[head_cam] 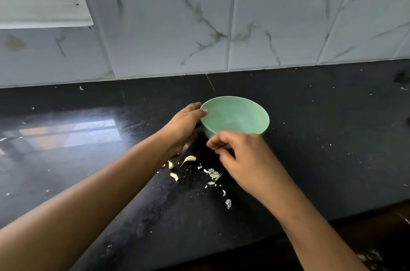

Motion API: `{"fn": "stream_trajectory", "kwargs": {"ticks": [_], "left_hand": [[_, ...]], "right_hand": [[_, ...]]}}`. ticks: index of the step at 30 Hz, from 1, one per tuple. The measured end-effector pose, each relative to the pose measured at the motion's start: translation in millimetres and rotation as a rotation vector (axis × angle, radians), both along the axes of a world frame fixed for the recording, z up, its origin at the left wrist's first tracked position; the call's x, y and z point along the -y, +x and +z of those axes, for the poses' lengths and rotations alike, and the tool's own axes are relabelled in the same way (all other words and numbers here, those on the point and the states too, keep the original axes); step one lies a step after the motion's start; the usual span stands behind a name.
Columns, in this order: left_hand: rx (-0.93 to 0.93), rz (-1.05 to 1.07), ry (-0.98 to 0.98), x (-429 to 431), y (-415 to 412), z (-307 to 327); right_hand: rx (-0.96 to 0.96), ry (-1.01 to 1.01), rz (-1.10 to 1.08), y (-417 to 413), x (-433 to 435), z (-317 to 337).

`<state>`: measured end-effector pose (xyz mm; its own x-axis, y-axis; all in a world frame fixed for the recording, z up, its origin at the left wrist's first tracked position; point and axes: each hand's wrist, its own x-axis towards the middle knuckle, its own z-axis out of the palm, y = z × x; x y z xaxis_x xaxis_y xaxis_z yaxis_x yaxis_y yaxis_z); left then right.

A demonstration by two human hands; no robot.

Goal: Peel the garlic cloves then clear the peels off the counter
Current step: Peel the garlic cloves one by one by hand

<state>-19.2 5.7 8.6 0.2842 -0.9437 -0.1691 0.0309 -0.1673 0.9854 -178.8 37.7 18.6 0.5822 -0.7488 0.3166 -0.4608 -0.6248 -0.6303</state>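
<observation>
Left hand (pixel 184 124) grips the bowl (pixel 235 115) by its rim; right hand (pixel 241 157) is curled, hold unclear; a careless sweep could knock the cloves (pixel 189 158) beside it off the counter (pixel 310 137).

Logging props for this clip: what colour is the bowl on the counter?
The bowl is pale mint green, plain, with no pattern; the head view shows it clearly.

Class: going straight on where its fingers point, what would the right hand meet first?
Probably the left hand, gripping the bowl; the right hand's depth is unclear.
</observation>
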Motion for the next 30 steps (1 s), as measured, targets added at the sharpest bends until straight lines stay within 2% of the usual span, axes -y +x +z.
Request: {"fn": "stream_trajectory", "kwargs": {"ticks": [5, 9, 13, 16, 21, 24, 26, 30], "left_hand": [[0.301, 0.034, -0.179, -33.8, 22.1, 2.2], [0.281, 0.002, -0.218, -61.9, 39.3, 0.2], [0.386, -0.100, -0.238, -66.7, 44.3, -4.3], [0.593, -0.152, -0.223, -64.3, 49.3, -11.5], [0.914, -0.273, -0.180, -68.1, 42.8, -15.6], [1.173, -0.408, -0.179, -68.9, 35.8, -18.0], [1.238, -0.462, -0.209, -68.4, 32.6, -19.5], [1.230, -0.423, -0.339, -67.6, 27.3, -21.5]], "right_hand": [[-0.254, -0.084, 0.050, 36.5, 0.5, -20.4], [-0.405, -0.248, 0.026, 55.9, 4.9, -29.4], [-0.476, -0.368, 0.074, 60.3, 6.4, -27.9], [-0.380, -0.326, 0.054, 50.9, 8.6, -27.4], [-0.043, -0.023, -0.021, 5.8, -2.8, -30.8], [0.170, 0.040, -0.103, -18.6, -7.6, -41.1], [0.233, 0.070, -0.161, -29.5, -5.6, -47.1], [0.271, 0.156, -0.224, -44.4, 5.1, -51.6]]}}
